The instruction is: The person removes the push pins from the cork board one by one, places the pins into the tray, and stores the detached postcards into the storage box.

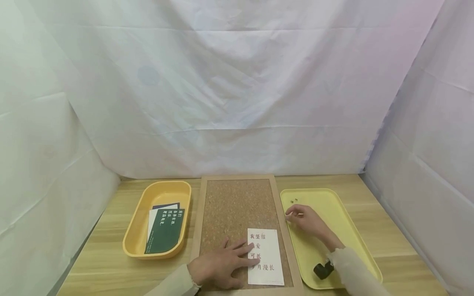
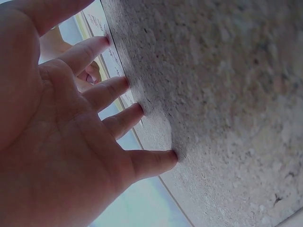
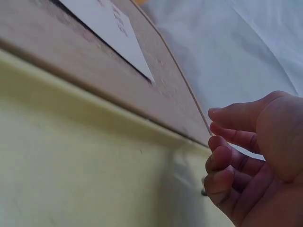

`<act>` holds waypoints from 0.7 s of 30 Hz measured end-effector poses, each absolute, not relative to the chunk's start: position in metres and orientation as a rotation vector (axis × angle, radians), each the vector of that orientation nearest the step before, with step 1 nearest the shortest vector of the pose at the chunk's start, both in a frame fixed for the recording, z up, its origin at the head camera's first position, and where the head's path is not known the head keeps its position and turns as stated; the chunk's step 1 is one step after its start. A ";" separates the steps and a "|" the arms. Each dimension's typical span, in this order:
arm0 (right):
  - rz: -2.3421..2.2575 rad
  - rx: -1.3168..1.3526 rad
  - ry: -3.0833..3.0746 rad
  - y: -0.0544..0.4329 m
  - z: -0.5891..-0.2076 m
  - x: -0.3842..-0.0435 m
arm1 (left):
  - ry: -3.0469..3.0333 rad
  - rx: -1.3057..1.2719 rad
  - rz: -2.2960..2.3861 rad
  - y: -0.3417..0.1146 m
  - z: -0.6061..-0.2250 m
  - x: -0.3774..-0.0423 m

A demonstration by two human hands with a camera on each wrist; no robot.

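Observation:
My left hand (image 1: pixel 226 262) lies with fingers spread on the cork board (image 1: pixel 237 201), fingertips over the left side of a white card (image 1: pixel 272 275) printed with red Chinese characters. From below, the left wrist view shows the fingers (image 2: pixel 158 163) straight, some touching the cork and some at the card's edge. My right hand (image 1: pixel 306 220) hovers over the left rim of the yellow tray (image 1: pixel 333 236), beside the board. Its fingers (image 3: pixel 220 182) are loosely curled, the thumb tip close above them, and nothing shows between them. Small brass-coloured pins (image 1: pixel 292 201) lie near that hand.
An orange-yellow bin (image 1: pixel 129 236) left of the board holds a green card (image 1: pixel 166 234) over white and blue ones. A black object (image 1: pixel 323 270) sits by the right sleeve. White cloth (image 1: pixel 237 102) hangs behind the wooden table (image 1: pixel 392 246) and at both sides.

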State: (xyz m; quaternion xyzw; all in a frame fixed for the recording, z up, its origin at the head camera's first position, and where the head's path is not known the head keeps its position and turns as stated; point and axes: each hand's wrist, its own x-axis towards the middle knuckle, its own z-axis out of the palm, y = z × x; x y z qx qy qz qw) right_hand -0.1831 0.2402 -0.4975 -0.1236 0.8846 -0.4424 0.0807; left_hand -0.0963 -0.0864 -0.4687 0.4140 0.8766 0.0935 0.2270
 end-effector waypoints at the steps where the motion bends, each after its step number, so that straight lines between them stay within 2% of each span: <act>1: -1.316 -0.404 2.642 0.237 -0.496 -0.182 | 2.414 1.135 0.260 -0.086 -0.469 -0.097; 9: -1.203 -0.580 2.646 0.212 -0.492 -0.171 | 2.409 1.141 0.252 -0.086 -0.467 -0.098; 21: -1.134 -0.629 2.668 0.201 -0.499 -0.165 | 2.431 1.170 0.254 -0.087 -0.468 -0.096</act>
